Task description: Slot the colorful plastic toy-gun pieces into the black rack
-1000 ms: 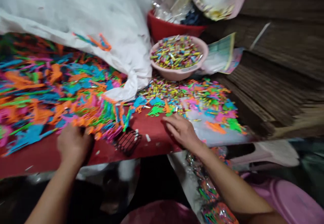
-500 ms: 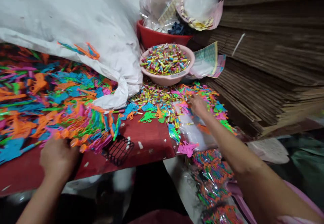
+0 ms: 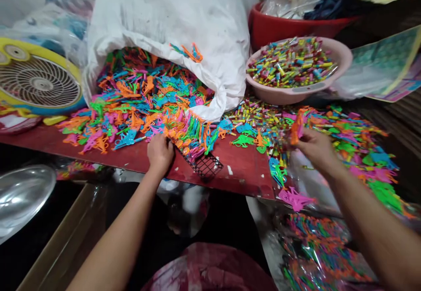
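Observation:
My left hand point(image 3: 160, 154) is closed at the left end of a black wire rack point(image 3: 208, 167) on the red table. A row of colourful plastic toys point(image 3: 190, 131) stands packed in the rack, covering most of it. My right hand point(image 3: 317, 148) pinches an orange plastic toy point(image 3: 297, 127), its exact shape blurred, above the right part of the table. Below it lie small bright tubes and a clear plastic bag point(image 3: 309, 177). A pink gun-shaped toy point(image 3: 296, 199) and a green one point(image 3: 244, 139) rest nearby.
A white sack point(image 3: 184, 14) spills a heap of plastic toys point(image 3: 131, 102) leftward. Behind, a pink basin point(image 3: 296, 93) holds small tubes, beside a red tub point(image 3: 296, 25). A yellow fan point(image 3: 41, 78) stands left. Bagged toys point(image 3: 329, 256) lie below the table's right end.
The view has swung left, bringing the fan into sight. My right hand has lifted from the toy pile and now holds an orange toy. My left hand stays at the rack.

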The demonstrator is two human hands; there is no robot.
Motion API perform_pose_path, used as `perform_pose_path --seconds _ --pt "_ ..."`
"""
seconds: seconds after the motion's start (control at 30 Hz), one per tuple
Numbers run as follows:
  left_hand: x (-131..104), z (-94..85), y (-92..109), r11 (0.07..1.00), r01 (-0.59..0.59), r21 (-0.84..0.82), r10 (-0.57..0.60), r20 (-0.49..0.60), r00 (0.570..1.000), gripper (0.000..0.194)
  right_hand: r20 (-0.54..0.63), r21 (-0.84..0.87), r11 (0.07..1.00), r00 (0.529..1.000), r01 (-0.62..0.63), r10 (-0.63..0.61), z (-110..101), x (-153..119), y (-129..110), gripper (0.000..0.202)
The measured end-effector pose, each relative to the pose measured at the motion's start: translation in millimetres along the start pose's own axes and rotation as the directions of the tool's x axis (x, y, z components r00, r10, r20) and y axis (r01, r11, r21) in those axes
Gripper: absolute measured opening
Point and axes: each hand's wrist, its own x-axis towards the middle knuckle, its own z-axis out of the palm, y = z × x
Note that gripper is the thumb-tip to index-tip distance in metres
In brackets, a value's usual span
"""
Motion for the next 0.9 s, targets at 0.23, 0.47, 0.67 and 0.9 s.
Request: perform_pose_path --seconds 0.23,0.47,0.67,0.9 --pt "-2.0 0.7 -3.6 0.991 -0.050 -0.121 0.044 -0.048 0.998 0.012 0.424 0.408 0.901 0.905 -0.145 -0.045 110.6 -55.2 -71.3 0.026" --pt "-19.6 1.5 -6.6 0.942 -0.053 -0.332 0.017 -0.110 0.994 0.027 0.349 0.402 0.916 0.923 0.006 -0.159 152.5 -51.0 -79.4 0.016" --pt "-84.0 -0.1 10.6 0.765 -0.123 -0.633 -0.049 -0.247 0.968 0.043 0.366 0.378 0.909 0.873 0.177 -0.322 167.4 -47.1 -88.2 0.011" --pt "-109.9 6.9 40.0 0.858 -0.140 -0.494 0.018 -0.244 0.970 0.079 0.442 0.192 0.885 0.767 0.425 -0.465 165.2 -47.6 -94.9 0.013"
